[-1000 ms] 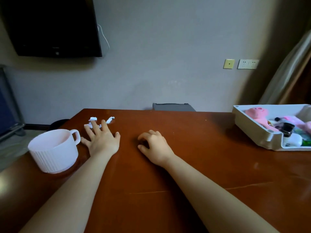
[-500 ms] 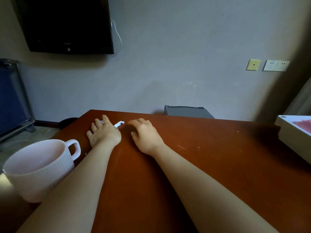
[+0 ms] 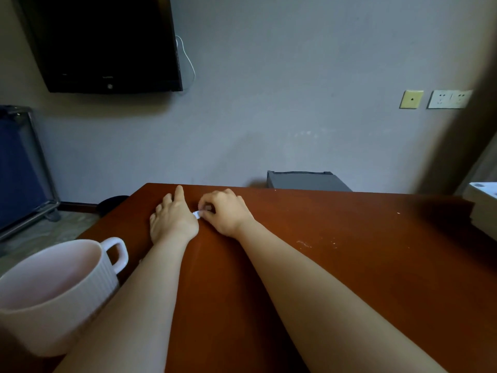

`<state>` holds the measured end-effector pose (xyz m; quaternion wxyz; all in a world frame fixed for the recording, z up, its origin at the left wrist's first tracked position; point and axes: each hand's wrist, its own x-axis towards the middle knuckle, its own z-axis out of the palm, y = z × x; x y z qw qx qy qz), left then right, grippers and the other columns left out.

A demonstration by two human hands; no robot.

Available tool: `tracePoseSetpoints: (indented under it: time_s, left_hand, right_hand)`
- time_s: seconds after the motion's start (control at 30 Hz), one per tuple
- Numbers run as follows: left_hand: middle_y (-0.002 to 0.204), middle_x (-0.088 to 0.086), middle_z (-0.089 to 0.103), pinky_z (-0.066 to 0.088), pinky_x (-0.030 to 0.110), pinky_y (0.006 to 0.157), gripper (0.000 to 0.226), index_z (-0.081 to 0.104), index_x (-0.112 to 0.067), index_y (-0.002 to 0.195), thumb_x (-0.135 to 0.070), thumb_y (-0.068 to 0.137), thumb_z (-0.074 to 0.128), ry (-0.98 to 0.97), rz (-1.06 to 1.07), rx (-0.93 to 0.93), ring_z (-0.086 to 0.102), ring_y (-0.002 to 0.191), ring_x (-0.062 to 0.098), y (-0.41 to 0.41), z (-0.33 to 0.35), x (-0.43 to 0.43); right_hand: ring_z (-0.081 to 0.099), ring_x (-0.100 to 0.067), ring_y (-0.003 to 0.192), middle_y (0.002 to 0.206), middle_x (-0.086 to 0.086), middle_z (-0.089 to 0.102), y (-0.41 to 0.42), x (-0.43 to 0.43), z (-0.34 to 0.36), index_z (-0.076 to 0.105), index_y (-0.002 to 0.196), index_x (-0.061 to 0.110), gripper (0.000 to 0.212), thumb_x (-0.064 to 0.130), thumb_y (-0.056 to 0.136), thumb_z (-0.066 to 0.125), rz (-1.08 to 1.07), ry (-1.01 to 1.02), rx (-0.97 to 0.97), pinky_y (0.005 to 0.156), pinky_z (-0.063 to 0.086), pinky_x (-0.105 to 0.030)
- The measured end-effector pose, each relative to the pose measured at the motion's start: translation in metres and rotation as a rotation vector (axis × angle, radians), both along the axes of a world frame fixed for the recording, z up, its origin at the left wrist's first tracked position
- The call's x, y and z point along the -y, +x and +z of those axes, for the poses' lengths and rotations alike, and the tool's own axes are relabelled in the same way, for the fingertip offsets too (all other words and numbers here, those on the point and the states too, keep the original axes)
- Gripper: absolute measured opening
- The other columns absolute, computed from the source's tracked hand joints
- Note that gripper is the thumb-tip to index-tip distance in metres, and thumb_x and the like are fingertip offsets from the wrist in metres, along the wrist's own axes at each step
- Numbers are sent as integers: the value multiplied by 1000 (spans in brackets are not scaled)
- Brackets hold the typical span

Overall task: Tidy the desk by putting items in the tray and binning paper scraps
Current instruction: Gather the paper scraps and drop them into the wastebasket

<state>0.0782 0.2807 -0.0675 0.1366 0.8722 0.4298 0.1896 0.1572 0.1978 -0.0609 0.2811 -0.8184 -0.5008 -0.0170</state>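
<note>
Right hand [image 3: 227, 212] now curled, fingertips pinching white paper scrap [image 3: 196, 214] beside left hand [image 3: 172, 219]; half a second ago lay flat, scrap untouched.

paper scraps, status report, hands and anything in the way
Right hand pinching a white paper scrap at the desk's far edge. Left hand flat beside it, open. White mug near left, clear of both hands.

Head view, forward-down over desk [image 3: 349, 265]

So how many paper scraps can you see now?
1: a small white paper scrap pinched in the right hand's fingers, beside the left hand. Others may lie hidden under the hands.
</note>
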Motion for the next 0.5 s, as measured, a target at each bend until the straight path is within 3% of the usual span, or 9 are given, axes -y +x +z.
tracePoseSetpoints:
  time_s: [0.13, 0.3, 0.4, 0.5]
  left_hand:
    - [160, 3, 12, 16, 41, 117, 56, 11, -22, 152, -18, 99, 30, 9, -9, -70, 13, 147, 25, 0, 1, 2]
    - [154, 3, 31, 24, 40, 114, 48, 31, -17, 147, -12, 99, 30, 34, -46, -18, 26, 143, 23, 1, -2, 1]
    - [139, 6, 50, 42, 38, 95, 46, 45, -19, 136, -2, 96, 33, 6, -124, 68, 47, 126, 28, 2, -3, 2]
    - [115, 9, 62, 46, 35, 73, 40, 56, -20, 118, 2, 92, 35, -35, -220, 156, 56, 99, 27, 0, -5, 3]
  right_hand:
    - [55, -31, 98, 100, -12, 63, 1, 0, -1, 57, 78, 12, 12, 12, 90, 54, -91, 73, -38, 78, 44, -36]
    - [58, -30, 99, 108, -15, 61, 1, 7, 1, 53, 78, 8, 13, 5, 91, 54, -99, 113, -139, 75, 46, -32]
    - [58, -29, 98, 109, -12, 60, 2, 8, 1, 60, 88, 2, 8, 1, 89, 52, -82, 136, -176, 73, 44, -31]
    - [56, -26, 95, 111, -8, 60, 2, 4, -1, 61, 98, 8, 11, 5, 87, 59, -60, 142, -180, 74, 41, -29]
